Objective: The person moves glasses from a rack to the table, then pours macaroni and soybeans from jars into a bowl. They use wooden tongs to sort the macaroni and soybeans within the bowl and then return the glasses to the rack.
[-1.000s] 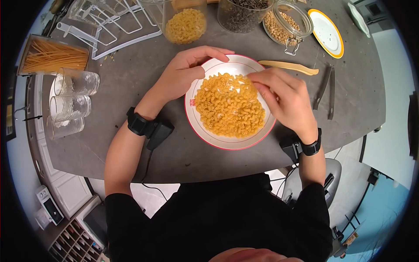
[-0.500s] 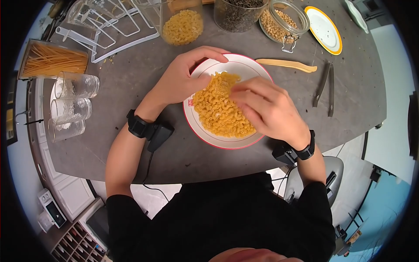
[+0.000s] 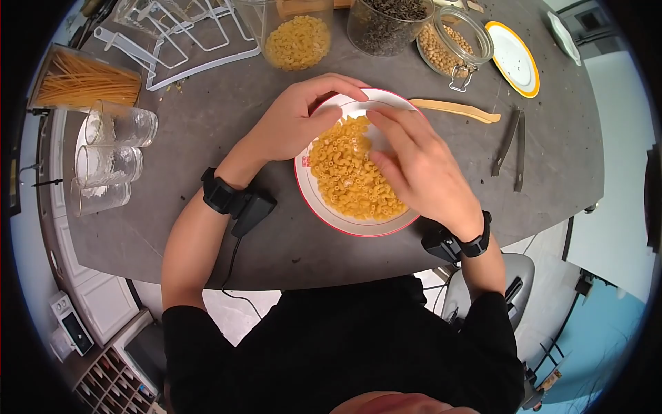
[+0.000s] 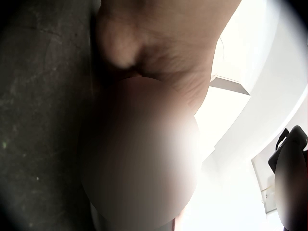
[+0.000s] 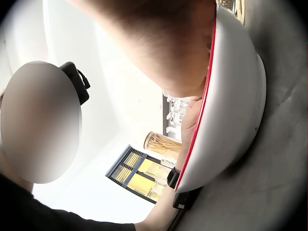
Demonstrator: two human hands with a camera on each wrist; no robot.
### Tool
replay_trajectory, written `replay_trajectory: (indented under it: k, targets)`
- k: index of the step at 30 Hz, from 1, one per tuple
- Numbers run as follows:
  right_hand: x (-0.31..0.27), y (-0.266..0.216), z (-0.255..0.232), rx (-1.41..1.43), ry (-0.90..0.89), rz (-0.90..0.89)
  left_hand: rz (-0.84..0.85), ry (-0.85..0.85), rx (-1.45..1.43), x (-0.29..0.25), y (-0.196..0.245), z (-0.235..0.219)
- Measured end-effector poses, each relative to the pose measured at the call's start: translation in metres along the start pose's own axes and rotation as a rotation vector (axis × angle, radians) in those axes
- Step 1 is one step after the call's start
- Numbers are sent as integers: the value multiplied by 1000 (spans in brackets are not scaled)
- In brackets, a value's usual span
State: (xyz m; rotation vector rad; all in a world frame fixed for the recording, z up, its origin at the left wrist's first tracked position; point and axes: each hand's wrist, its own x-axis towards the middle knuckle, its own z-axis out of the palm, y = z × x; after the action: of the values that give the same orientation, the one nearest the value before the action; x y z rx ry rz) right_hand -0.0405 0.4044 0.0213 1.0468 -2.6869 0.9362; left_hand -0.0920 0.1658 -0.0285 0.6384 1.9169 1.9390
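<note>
A white bowl (image 3: 365, 228) with a red rim stands on the grey table, filled with small yellow macaroni (image 3: 345, 176). At its far left edge my left hand (image 3: 293, 121) holds the rim, the thumb reaching inside over the macaroni and the fingers curving along the far side. My right hand (image 3: 433, 169) hovers over the right half of the bowl, fingers loosely extended and thumb apart, covering part of the macaroni. Nothing shows between those fingers. Seen from the right wrist, the bowl's deep white side (image 5: 228, 101) stands close to that hand.
Behind the bowl are a container of pasta (image 3: 298, 43), a container of dark bits (image 3: 386, 27) and a chickpea jar (image 3: 445, 48). Wooden tongs (image 3: 458, 109), metal tongs (image 3: 510, 148) and a yellow-rimmed plate (image 3: 514, 58) lie right. Glasses (image 3: 110, 165), spaghetti (image 3: 86, 83) and a white rack (image 3: 200, 67) stand left.
My right hand has moved left from the bowl's right rim to over the macaroni, and its bunched fingers have straightened. My left thumb reaches farther in over the bowl.
</note>
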Motion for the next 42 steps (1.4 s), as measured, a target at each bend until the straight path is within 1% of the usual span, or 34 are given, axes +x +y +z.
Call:
replay_trajectory:
  k: [3,5,9,11,12,14,15,17,18,20,21,23,24,26,27,29,30,32,33,35,36,38,42]
  targets:
    - [0,-10,7,34,-5,10,-16,-40,37,2,-3,-3]
    - [0,-10,10,164,-122,-123,42,-54,69,2,-5,-5]
    - [-2,-6,4,183,-114,-124,52,-63,35,0,0,-4]
    - [-4,-1,6,5,6,-17,19,-67,18,-1,1,-4]
    - [-4,0,6,5,4,-20,20,-64,18,-1,1,-4]
    - [-4,1,6,3,-16,-63,83,-84,134,0,2,-5]
    - [-5,0,6,2,-15,-64,84,-84,135,1,3,-5]
    - [-7,-5,6,122,-114,-109,111,-109,218,1,7,-6]
    - [-7,-6,4,121,-114,-110,112,-109,218,1,8,-5]
    - [-7,-6,-2,83,-64,-91,238,-8,347,2,12,-1]
    - [-7,-2,-5,82,-62,-87,237,-12,345,1,16,2]
    - [-8,7,-10,-3,29,11,337,18,546,-1,30,11]
    - [-8,10,-13,-5,32,14,340,13,545,-2,33,14]
    - [-9,12,-17,-83,-5,59,452,-34,961,-5,38,20]
    - [-9,12,-16,-84,-3,60,455,-36,961,-6,41,22]
    - [-11,8,-11,-106,-29,-15,474,-48,1043,-9,46,28]
    - [-12,6,-9,-107,-26,-14,475,-50,1045,-12,45,32]
    - [-14,2,-8,-63,-117,10,366,-105,1040,-18,42,38]
    - [-14,3,-8,-63,-114,10,368,-107,1041,-20,43,41]
    - [-14,6,-9,-32,-103,-40,279,-114,1081,-23,46,45]
    - [-13,7,-10,-32,-99,-38,281,-118,1084,-23,49,44]
    - [-11,10,-13,-134,49,-55,211,-190,1024,-24,54,40]
    - [-13,13,-13,-214,6,-48,199,-210,970,-22,56,36]
